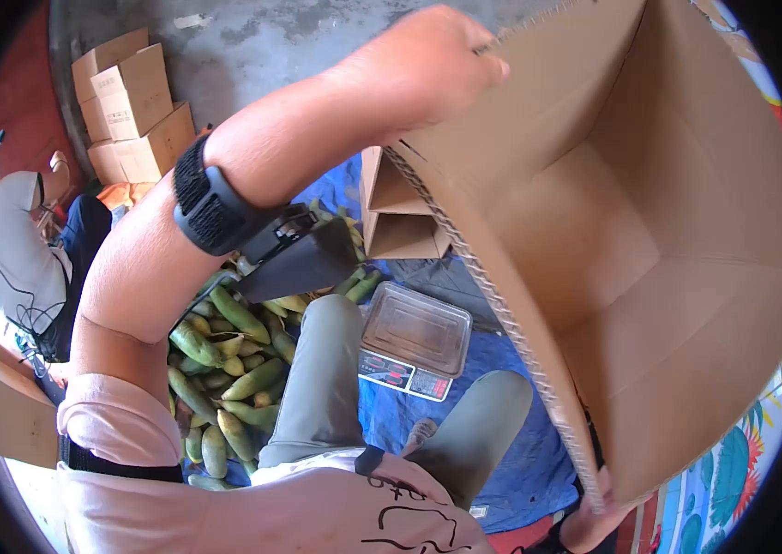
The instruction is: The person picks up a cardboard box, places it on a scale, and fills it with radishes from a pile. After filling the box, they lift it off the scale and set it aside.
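Note:
A large open cardboard box (585, 222) is tilted on its side at the right, its inside facing me. My left hand (446, 69) is closed on the box's upper edge, with the forearm stretched across the view. Low at the right, my right hand (594, 522) grips the box's near edge, and most of its fingers are hidden. Between my knees stands a digital scale (405, 374) with a clear plastic tray (417, 328) on it. A pile of long green produce (234, 369) lies to the left of my legs.
Blue tarp (502, 434) covers the floor. More cardboard boxes stand behind the scale (405, 222), at the back left (137, 111) and at the left edge (12, 402). Another person (17, 240) sits at the left. A dark device (303, 263) hangs beneath my left forearm.

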Available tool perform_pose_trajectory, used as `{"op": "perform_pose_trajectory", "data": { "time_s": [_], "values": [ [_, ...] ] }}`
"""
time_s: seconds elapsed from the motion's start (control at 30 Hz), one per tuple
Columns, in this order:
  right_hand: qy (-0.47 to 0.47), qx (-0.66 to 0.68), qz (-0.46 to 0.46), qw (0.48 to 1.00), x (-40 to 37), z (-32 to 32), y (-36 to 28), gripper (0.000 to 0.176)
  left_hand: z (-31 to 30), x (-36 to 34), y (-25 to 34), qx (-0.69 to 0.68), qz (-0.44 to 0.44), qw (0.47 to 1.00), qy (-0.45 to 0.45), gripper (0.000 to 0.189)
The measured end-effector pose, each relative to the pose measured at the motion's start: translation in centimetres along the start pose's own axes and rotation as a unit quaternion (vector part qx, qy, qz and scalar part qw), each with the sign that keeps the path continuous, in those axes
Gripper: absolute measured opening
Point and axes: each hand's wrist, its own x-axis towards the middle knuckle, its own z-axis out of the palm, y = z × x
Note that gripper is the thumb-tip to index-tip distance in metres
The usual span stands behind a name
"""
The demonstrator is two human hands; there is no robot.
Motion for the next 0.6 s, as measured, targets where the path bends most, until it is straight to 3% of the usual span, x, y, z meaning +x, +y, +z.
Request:
{"op": "perform_pose_trajectory", "data": {
  "time_s": [0.13,0.23,0.37,0.43,0.47,0.6],
  "values": [
    [0.033,0.009,0.004,0.999,1.5,-1.4,-0.8,0.058,1.4,-1.2,0.2,0.035,-0.037,0.993,-0.103,0.031],
    [0.009,0.023,0.059,0.998,3.3,-0.9,1.2,0.054,4.1,-0.9,-4.4,-0.001,-0.035,0.990,-0.136,0.029],
    [-0.124,0.085,0.155,0.976,6.8,-0.6,6.4,0.053,6.2,-1.5,-9.0,0.079,-0.076,0.984,-0.139,0.028],
    [-0.159,0.085,0.207,0.962,8.2,0.4,8.9,0.057,7.2,-2.3,-11.7,0.142,-0.071,0.978,-0.133,0.026],
    [-0.129,0.060,0.260,0.955,8.9,1.5,9.6,0.059,7.6,-2.7,-12.7,0.118,-0.122,0.977,-0.127,0.025],
    [-0.190,0.026,0.286,0.939,11.4,2.8,14.1,0.066,10.0,-3.5,-18.0,0.131,-0.154,0.974,-0.098,0.026]
  ]
}}
